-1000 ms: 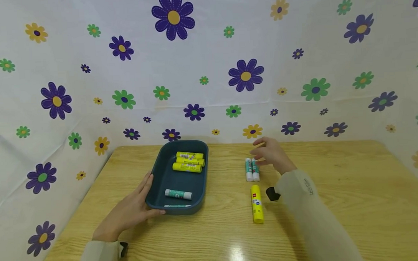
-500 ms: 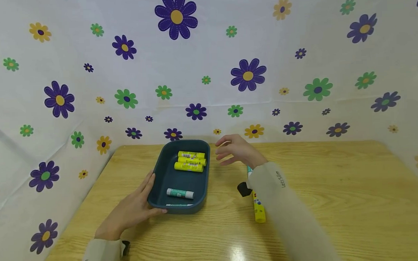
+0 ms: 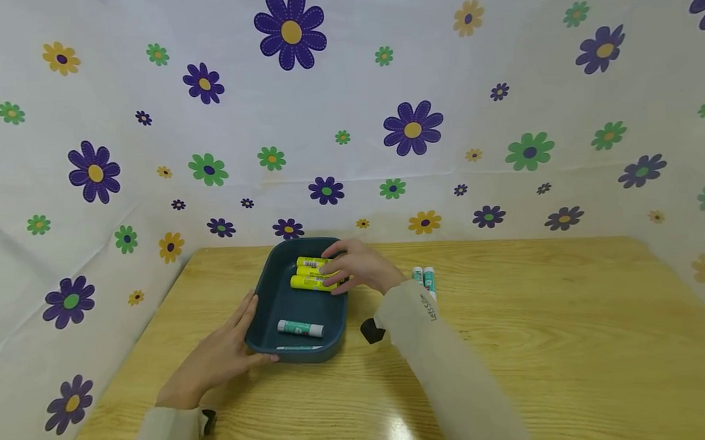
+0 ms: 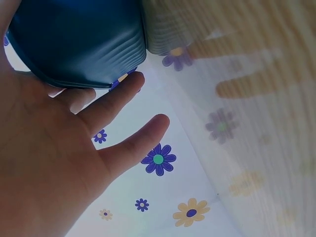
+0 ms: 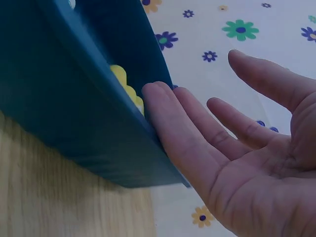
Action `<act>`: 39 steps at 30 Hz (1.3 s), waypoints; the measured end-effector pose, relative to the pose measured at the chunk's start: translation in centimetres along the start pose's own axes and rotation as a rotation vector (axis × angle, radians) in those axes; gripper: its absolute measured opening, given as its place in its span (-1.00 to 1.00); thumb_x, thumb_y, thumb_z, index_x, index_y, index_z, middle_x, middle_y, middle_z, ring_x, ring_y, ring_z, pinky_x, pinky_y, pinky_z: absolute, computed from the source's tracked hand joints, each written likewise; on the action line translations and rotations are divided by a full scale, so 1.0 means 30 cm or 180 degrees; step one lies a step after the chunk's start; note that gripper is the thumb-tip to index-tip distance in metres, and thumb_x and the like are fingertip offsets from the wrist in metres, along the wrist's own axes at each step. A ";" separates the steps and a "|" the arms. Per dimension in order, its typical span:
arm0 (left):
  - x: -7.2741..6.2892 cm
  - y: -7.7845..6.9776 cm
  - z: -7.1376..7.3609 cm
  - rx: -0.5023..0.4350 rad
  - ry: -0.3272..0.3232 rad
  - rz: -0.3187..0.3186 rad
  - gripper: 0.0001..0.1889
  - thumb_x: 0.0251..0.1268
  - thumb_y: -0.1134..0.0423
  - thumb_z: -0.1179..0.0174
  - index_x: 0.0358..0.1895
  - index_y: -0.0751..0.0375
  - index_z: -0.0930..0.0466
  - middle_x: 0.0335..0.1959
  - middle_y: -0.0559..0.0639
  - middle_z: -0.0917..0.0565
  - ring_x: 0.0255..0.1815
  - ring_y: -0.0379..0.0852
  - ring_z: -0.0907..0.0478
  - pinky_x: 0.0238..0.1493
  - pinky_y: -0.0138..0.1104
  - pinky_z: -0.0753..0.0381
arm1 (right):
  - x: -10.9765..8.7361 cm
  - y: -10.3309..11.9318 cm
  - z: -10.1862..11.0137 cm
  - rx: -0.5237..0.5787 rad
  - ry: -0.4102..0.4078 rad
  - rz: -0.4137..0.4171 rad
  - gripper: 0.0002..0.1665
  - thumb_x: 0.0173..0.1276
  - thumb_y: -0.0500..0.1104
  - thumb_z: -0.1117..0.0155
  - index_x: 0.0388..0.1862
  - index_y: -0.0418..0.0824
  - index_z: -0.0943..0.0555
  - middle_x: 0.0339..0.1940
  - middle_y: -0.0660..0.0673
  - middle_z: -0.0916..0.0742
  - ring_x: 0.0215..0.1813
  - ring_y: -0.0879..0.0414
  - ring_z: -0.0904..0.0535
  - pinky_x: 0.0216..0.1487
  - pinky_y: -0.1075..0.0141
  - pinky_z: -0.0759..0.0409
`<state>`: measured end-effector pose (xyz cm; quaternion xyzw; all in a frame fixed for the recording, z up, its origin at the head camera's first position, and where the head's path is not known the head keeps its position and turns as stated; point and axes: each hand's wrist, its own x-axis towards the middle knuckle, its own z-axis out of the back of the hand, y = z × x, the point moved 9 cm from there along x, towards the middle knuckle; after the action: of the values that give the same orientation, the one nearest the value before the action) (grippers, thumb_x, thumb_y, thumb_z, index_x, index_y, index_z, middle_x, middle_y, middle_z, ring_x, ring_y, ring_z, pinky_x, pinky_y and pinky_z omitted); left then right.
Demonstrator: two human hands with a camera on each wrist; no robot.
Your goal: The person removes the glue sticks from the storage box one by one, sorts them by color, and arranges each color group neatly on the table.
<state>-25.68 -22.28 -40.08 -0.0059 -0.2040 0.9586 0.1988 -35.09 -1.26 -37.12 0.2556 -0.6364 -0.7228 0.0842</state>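
Observation:
A dark blue tray [image 3: 299,356] stands on the table, holding three yellow glue sticks [image 3: 308,283] at its far end. Nearer lies a white-and-green glue stick [image 3: 300,328]; another shows only as a sliver behind the near wall. My left hand [image 3: 223,351] rests against the tray's left side and near corner with its fingers mostly straight. Over the tray's right rim reaches my right hand [image 3: 360,268], fingers extended beside the yellow sticks. In the right wrist view, that hand [image 5: 247,153] grips nothing, and its thumb stands apart.
Two white-and-green glue sticks [image 3: 429,281] lie on the wooden table [image 3: 554,329] right of the tray, partly covered by the right sleeve [image 3: 433,347]. Flowered white cloth [image 3: 348,84] hangs along the table's back and left sides.
My right hand has moved left from the white-and-green glue sticks to the tray's rim. The right sleeve now hides the yellow glue stick on the table. My left hand has stayed at the tray.

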 end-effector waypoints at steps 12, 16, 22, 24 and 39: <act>-0.006 -0.004 0.002 -0.0004 0.0052 0.0047 0.28 0.09 -0.28 -0.44 0.61 0.43 0.13 0.61 0.40 0.02 0.37 0.46 -0.36 0.19 0.21 -0.50 | 0.023 -0.021 -0.143 -0.0230 0.0264 -0.0005 -0.49 0.38 -0.34 -0.36 0.26 -0.47 -0.48 -0.04 -0.25 -0.73 0.04 -0.27 -0.71 -0.07 0.00 -0.73; -0.008 -0.004 0.002 -0.0029 0.0074 0.0073 0.28 0.09 -0.28 -0.44 0.61 0.43 0.13 0.61 0.39 0.03 0.35 0.46 -0.39 0.17 0.20 -0.51 | 0.035 -0.034 -0.167 -0.0387 0.0281 -0.0088 -0.51 0.34 -0.35 -0.40 0.21 -0.46 -0.51 -0.14 -0.22 -0.77 0.02 -0.25 -0.72 -0.06 -0.04 -0.72; -0.008 -0.004 0.003 -0.0024 0.0071 0.0076 0.27 0.10 -0.28 -0.44 0.61 0.42 0.13 0.61 0.38 0.03 0.34 0.46 -0.40 0.16 0.20 -0.52 | 0.057 -0.057 -0.187 -0.0710 0.0205 -0.0191 -0.52 0.30 -0.38 -0.43 0.18 -0.43 -0.55 -0.26 -0.20 -0.77 -0.09 -0.18 -0.75 -0.10 -0.01 -0.73; -0.007 -0.004 0.003 -0.0007 0.0058 0.0067 0.26 0.10 -0.27 -0.44 0.61 0.42 0.12 0.61 0.38 0.02 0.34 0.46 -0.40 0.16 0.21 -0.52 | 0.061 -0.063 -0.192 -0.0907 0.0159 -0.0224 -0.53 0.28 -0.38 -0.45 0.16 -0.40 -0.58 -0.29 -0.18 -0.76 -0.14 -0.14 -0.75 -0.13 0.02 -0.74; -0.006 0.003 0.004 -0.0026 0.0056 0.0072 0.27 0.10 -0.32 -0.42 0.61 0.41 0.12 0.61 0.38 0.02 0.30 0.36 -0.46 0.16 0.15 -0.54 | 0.076 -0.106 -0.250 -0.1854 0.0201 -0.0313 -0.56 0.14 -0.42 -0.53 0.01 -0.27 -0.64 -0.34 -0.12 -0.68 -0.32 0.05 -0.62 -0.31 0.22 -0.70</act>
<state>-25.57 -22.47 -40.01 -0.0174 -0.2060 0.9598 0.1897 -32.81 -8.31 -41.23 0.2736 -0.3862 -0.8700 0.1386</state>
